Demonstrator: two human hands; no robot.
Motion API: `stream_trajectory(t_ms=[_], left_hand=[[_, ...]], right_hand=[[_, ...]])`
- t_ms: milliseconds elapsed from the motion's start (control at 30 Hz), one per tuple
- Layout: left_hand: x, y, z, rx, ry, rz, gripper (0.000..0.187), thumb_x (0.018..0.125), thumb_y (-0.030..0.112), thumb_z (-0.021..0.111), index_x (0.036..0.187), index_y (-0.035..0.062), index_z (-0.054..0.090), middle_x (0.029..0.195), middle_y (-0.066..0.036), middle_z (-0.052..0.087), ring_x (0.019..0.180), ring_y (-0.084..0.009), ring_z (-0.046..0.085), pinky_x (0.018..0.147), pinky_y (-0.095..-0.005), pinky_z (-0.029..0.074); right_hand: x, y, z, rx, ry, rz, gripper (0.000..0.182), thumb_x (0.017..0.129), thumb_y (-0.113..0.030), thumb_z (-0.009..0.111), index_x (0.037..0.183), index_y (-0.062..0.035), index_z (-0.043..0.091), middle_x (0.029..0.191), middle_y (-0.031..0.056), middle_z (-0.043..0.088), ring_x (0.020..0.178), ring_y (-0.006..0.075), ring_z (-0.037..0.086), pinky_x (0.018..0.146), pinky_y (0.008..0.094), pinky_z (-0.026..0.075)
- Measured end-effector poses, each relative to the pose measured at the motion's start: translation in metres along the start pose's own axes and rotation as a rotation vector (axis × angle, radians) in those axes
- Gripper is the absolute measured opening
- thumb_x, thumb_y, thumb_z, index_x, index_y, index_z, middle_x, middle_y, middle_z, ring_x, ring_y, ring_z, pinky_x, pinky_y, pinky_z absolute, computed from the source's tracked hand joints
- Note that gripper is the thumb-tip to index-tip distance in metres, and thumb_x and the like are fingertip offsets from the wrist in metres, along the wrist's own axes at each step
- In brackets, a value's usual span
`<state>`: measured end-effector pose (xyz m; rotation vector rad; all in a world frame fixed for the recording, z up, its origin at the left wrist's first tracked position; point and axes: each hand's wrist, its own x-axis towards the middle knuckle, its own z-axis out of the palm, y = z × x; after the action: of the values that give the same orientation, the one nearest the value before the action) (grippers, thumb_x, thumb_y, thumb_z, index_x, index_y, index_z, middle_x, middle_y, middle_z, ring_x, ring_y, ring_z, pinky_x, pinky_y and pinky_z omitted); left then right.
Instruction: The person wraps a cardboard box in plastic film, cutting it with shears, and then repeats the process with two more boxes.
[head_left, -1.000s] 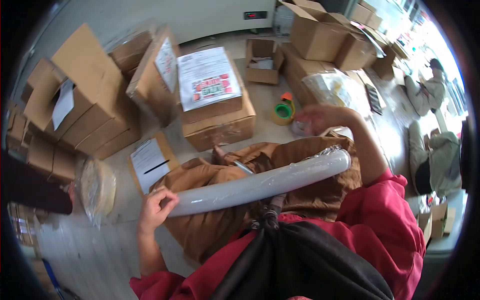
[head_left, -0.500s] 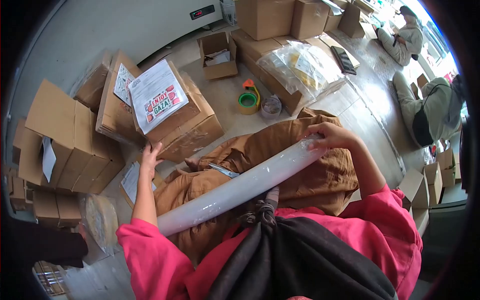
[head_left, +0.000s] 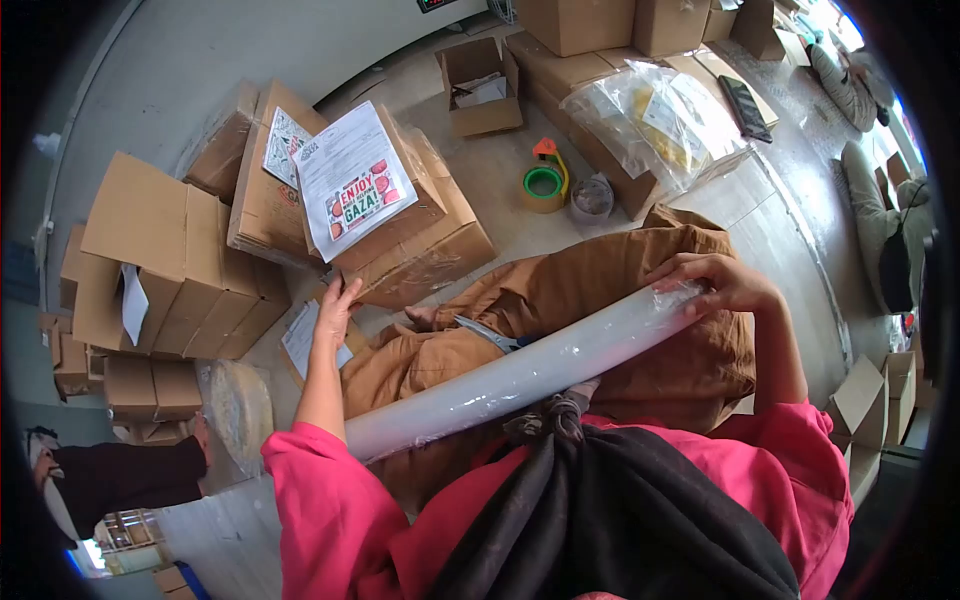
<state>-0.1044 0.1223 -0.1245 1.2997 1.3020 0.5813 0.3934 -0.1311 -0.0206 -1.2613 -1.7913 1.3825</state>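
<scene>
Right hand (head_left: 722,283) curled over the far right end of a long plastic-wrapped roll (head_left: 520,375), gripping it; left hand (head_left: 336,310) open, fingers spread, reaching to the clipboard with paper (head_left: 308,338) on the floor. Roll lying across the lap, left end free, scissors (head_left: 488,335) just beyond, taped box (head_left: 420,250) farther left

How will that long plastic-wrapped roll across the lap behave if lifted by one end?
The roll looks stiff: it spans the lap without sagging. Its glossy film wrap probably makes it slippery under the right hand. Being round and resting on sloped fabric, it may roll off once released.
</scene>
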Motion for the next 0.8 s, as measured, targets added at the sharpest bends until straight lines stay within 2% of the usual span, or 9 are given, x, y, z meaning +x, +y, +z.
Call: stream_trajectory(t_ms=[67, 300, 367, 433, 533, 567, 600, 700, 800], left_hand=[[-0.004, -0.008, 0.008, 0.009, 0.003, 0.024, 0.061, 0.081, 0.033, 0.060, 0.131, 0.0104, 0.034, 0.124, 0.000, 0.045, 0.109, -0.0141, 0.042, 0.088, -0.0327, 0.034], [-0.019, 0.009, 0.008, 0.271, -0.007, 0.088, 0.062, 0.080, 0.042, 0.059, 0.125, 0.0038, 0.041, 0.115, -0.005, 0.052, 0.099, -0.0150, 0.050, 0.080, -0.0286, 0.040], [-0.009, 0.004, -0.016, 0.672, -0.241, -0.280, 0.051, 0.083, 0.044, 0.054, 0.111, 0.0014, 0.054, 0.101, -0.005, 0.060, 0.089, -0.0151, 0.054, 0.079, -0.0284, 0.041], [-0.051, 0.030, -0.017, 0.737, -0.483, -0.016, 0.043, 0.088, 0.038, 0.048, 0.098, -0.0022, 0.061, 0.092, -0.006, 0.062, 0.084, -0.0155, 0.056, 0.079, -0.0268, 0.041], [-0.119, 0.049, -0.022, 0.404, -0.361, -0.121, 0.045, 0.092, 0.035, 0.040, 0.102, -0.0036, 0.059, 0.096, -0.008, 0.062, 0.088, -0.0154, 0.056, 0.082, -0.0270, 0.041], [-0.134, 0.050, -0.028, 0.333, -0.349, -0.174, 0.044, 0.094, 0.033, 0.036, 0.104, -0.0029, 0.059, 0.100, -0.009, 0.061, 0.093, -0.0154, 0.055, 0.086, -0.0266, 0.040], [-0.145, 0.040, -0.033, 0.320, -0.337, -0.033, 0.044, 0.094, 0.031, 0.034, 0.104, -0.0030, 0.059, 0.102, -0.009, 0.061, 0.096, -0.0147, 0.054, 0.088, -0.0264, 0.039], [-0.168, 0.031, -0.039, 0.301, -0.203, -0.015, 0.046, 0.095, 0.031, 0.030, 0.100, -0.0020, 0.061, 0.094, -0.008, 0.063, 0.091, -0.0133, 0.054, 0.086, -0.0253, 0.039], [-0.184, 0.029, -0.045, 0.193, -0.150, 0.027, 0.034, 0.092, 0.026, 0.041, 0.098, -0.0005, 0.062, 0.093, -0.007, 0.062, 0.089, -0.0118, 0.054, 0.082, -0.0245, 0.040]], right_hand=[[-0.006, 0.008, 0.002, 0.132, 0.085, 0.179, 0.030, 0.074, -0.019, 0.066, 0.100, -0.0045, 0.063, 0.109, 0.0104, 0.057, 0.100, 0.0195, 0.052, 0.088, 0.0306, 0.040], [0.015, -0.002, 0.002, -0.016, 0.146, -0.056, 0.018, 0.073, -0.008, 0.061, 0.090, -0.0032, 0.065, 0.095, 0.0078, 0.061, 0.090, 0.0164, 0.055, 0.078, 0.0289, 0.043], [0.015, -0.012, 0.002, -0.141, 0.334, -0.023, 0.010, 0.073, -0.004, 0.059, 0.082, -0.0020, 0.062, 0.087, 0.0068, 0.061, 0.085, 0.0142, 0.055, 0.075, 0.0273, 0.042], [0.014, -0.018, 0.008, -0.144, 0.392, -0.015, 0.006, 0.076, -0.005, 0.056, 0.079, -0.0011, 0.059, 0.081, 0.0069, 0.061, 0.077, 0.0131, 0.056, 0.070, 0.0260, 0.042], [0.024, -0.003, 0.018, -0.203, 0.653, 0.145, 0.010, 0.083, -0.005, 0.047, 0.086, -0.0013, 0.056, 0.074, 0.0059, 0.060, 0.068, 0.0121, 0.056, 0.064, 0.0255, 0.044], [0.034, 0.001, 0.026, -0.162, 0.748, 0.051, 0.012, 0.084, -0.005, 0.045, 0.086, -0.0014, 0.055, 0.072, 0.0056, 0.060, 0.068, 0.0113, 0.055, 0.064, 0.0249, 0.043], [0.040, 0.015, 0.027, -0.199, 0.811, 0.108, 0.014, 0.087, -0.009, 0.043, 0.086, -0.0013, 0.056, 0.069, 0.0047, 0.059, 0.068, 0.0106, 0.054, 0.064, 0.0242, 0.043], [0.056, 0.031, 0.029, -0.131, 0.765, 0.059, 0.017, 0.090, -0.014, 0.043, 0.090, -0.0022, 0.055, 0.067, 0.0031, 0.056, 0.065, 0.0098, 0.052, 0.064, 0.0236, 0.042], [0.062, 0.026, 0.032, -0.119, 0.724, 0.057, 0.017, 0.091, -0.014, 0.042, 0.092, -0.0024, 0.055, 0.067, 0.0032, 0.056, 0.065, 0.0090, 0.051, 0.063, 0.0235, 0.042]])
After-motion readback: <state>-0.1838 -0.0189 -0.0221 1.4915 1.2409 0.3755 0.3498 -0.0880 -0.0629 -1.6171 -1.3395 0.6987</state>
